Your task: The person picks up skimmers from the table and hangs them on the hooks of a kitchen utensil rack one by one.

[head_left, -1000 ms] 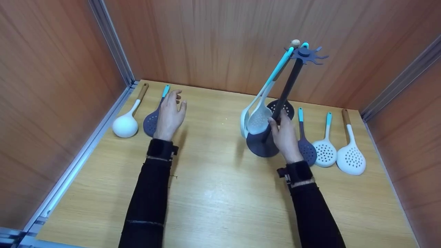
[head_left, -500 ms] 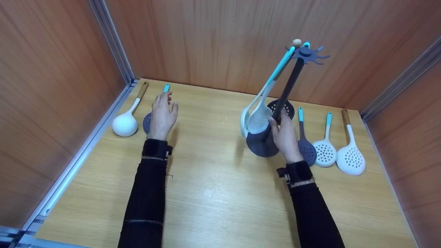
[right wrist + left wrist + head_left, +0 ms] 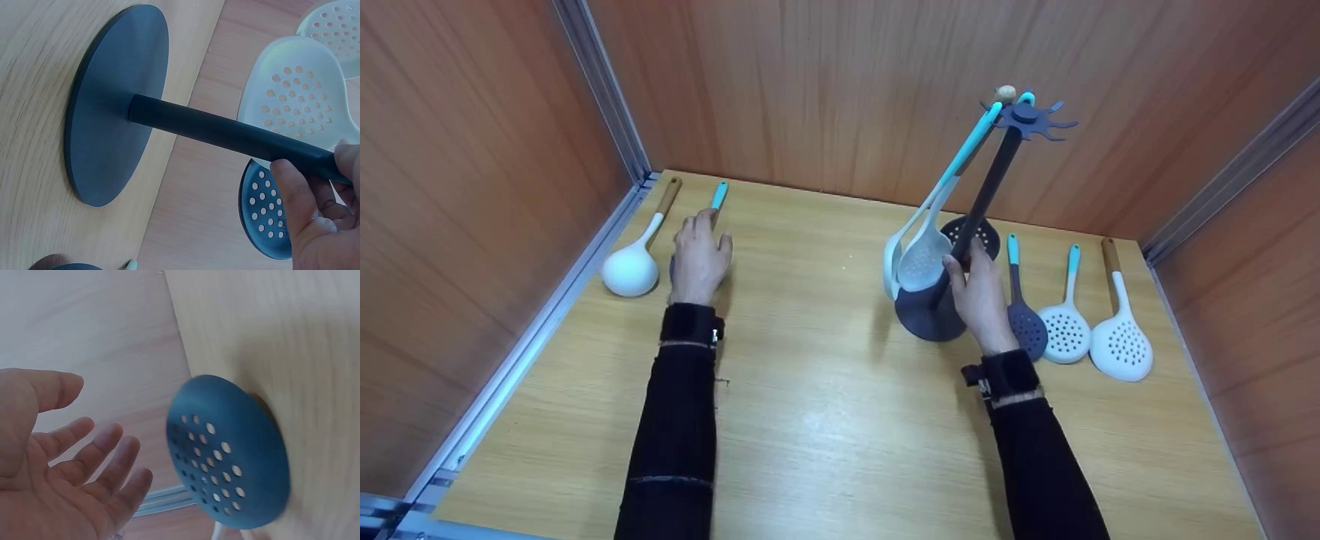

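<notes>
My left hand (image 3: pixel 699 259) is over a dark perforated skimmer with a turquoise handle (image 3: pixel 720 195). In the left wrist view the relaxed left hand (image 3: pixel 73 478) is beside the round skimmer head (image 3: pixel 230 450), a gap between them. My right hand (image 3: pixel 982 304) grips the dark pole of a utensil stand (image 3: pixel 990 180), fingers and thumb around it in the right wrist view. The stand's flat base (image 3: pixel 118 107) is on the table. From the star-shaped top (image 3: pixel 1026 116) hang a pale perforated skimmer (image 3: pixel 926 262), a dark skimmer (image 3: pixel 988 236) and another pale utensil (image 3: pixel 892 266).
Left of my left hand lies a white ladle (image 3: pixel 630 271) with a wooden handle. Right of the stand lie a dark skimmer (image 3: pixel 1027 330), a white skimmer (image 3: pixel 1065 334) and a wooden-handled white skimmer (image 3: pixel 1122 349). Wood panels (image 3: pixel 825 97) wall the table (image 3: pixel 825 420) at back and sides.
My left hand has moved left and down over the dark skimmer, covering most of its head. My right hand keeps its grip on the utensil stand, which has hardly moved.
</notes>
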Demonstrator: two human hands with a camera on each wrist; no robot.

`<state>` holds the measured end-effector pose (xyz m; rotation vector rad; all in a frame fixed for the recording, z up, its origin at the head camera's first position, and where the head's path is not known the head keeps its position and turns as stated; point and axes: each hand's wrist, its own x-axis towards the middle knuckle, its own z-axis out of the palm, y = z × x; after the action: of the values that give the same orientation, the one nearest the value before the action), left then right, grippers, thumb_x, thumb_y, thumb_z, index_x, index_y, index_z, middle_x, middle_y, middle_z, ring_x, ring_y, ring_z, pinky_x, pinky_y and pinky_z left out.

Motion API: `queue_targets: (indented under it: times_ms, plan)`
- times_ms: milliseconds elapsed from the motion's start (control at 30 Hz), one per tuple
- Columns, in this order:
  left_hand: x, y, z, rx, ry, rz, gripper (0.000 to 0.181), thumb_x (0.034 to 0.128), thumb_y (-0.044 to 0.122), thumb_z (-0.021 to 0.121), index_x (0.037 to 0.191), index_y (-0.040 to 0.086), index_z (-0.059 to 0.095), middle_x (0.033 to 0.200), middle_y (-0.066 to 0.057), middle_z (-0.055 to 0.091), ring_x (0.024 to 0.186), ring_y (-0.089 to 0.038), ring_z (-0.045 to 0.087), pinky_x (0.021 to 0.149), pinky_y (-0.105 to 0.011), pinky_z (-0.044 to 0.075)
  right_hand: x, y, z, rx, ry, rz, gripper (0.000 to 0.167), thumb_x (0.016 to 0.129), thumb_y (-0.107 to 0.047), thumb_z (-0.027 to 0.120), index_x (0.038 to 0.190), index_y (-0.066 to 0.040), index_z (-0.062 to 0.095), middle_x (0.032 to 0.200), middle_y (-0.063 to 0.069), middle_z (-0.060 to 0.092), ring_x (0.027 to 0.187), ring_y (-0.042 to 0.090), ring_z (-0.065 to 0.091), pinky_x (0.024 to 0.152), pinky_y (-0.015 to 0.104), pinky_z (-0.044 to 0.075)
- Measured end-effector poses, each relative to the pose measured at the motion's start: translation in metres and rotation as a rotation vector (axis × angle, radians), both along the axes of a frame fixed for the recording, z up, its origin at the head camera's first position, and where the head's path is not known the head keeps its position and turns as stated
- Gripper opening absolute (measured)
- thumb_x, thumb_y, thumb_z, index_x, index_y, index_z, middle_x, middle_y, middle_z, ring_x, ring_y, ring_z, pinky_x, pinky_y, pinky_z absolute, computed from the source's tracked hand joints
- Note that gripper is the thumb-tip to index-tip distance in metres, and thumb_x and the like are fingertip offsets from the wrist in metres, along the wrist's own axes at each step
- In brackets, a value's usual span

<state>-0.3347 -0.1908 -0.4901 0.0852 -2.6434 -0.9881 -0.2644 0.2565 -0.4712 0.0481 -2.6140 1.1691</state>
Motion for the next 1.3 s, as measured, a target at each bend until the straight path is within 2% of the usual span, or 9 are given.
queue_targets:
  times_ms: [233,433,633,933,1100,1300]
  plan:
    - [0.001,-0.004,-0.009,-0.026,-0.062,0.042,0.055,0.1165,0.013,0.065,0.168,-0.002,0.053,0.159,-0.035,0.063,0.146,-0.060,0.061,0.117,-0.079,0.055,0.001,0.004,0.001,0.001,-0.005,0.000,0.034,0.125,-0.018,0.058,0.154,0.000,0.058,0.144,0.029,0.072,0.139,0.047,0.073,0.120,0.067,0.061]
    - [-0.001,-0.004,-0.017,-0.045,-0.086,0.048,0.056,0.1162,0.013,0.065,0.168,-0.005,0.053,0.155,-0.036,0.065,0.146,-0.061,0.062,0.120,-0.076,0.055,0.003,0.005,0.000,-0.005,-0.016,-0.005,0.034,0.125,-0.018,0.058,0.154,0.000,0.058,0.141,0.028,0.073,0.136,0.047,0.074,0.117,0.066,0.063]
    - [-0.004,-0.006,-0.024,-0.086,-0.121,0.064,0.056,0.1161,0.013,0.065,0.167,-0.008,0.054,0.158,-0.036,0.065,0.152,-0.060,0.060,0.124,-0.076,0.053,0.003,0.006,0.001,-0.001,-0.017,-0.006,0.033,0.125,-0.019,0.059,0.153,-0.001,0.059,0.141,0.028,0.073,0.136,0.046,0.074,0.117,0.066,0.062]
    - [-0.001,-0.009,-0.027,-0.125,-0.131,0.059,0.057,0.1155,0.014,0.063,0.164,-0.014,0.054,0.160,-0.039,0.065,0.154,-0.061,0.058,0.121,-0.080,0.055,0.002,0.002,0.000,0.014,-0.012,-0.014,0.029,0.124,-0.016,0.060,0.147,0.001,0.059,0.141,0.029,0.073,0.135,0.046,0.074,0.117,0.065,0.062]
    - [0.000,-0.010,-0.025,-0.151,-0.163,0.069,0.059,0.1152,0.017,0.065,0.165,-0.013,0.054,0.158,-0.039,0.064,0.152,-0.060,0.059,0.122,-0.077,0.055,0.001,0.000,0.000,0.023,-0.025,-0.018,0.029,0.124,-0.017,0.059,0.147,0.001,0.059,0.143,0.029,0.072,0.135,0.047,0.074,0.118,0.065,0.062]
    - [0.003,-0.008,-0.022,-0.180,-0.204,0.082,0.058,0.1134,0.021,0.067,0.159,-0.013,0.059,0.154,-0.038,0.064,0.146,-0.059,0.060,0.115,-0.076,0.059,0.000,-0.001,0.000,0.014,-0.013,-0.012,0.028,0.124,-0.016,0.060,0.146,0.001,0.060,0.141,0.029,0.073,0.135,0.046,0.074,0.119,0.065,0.062]
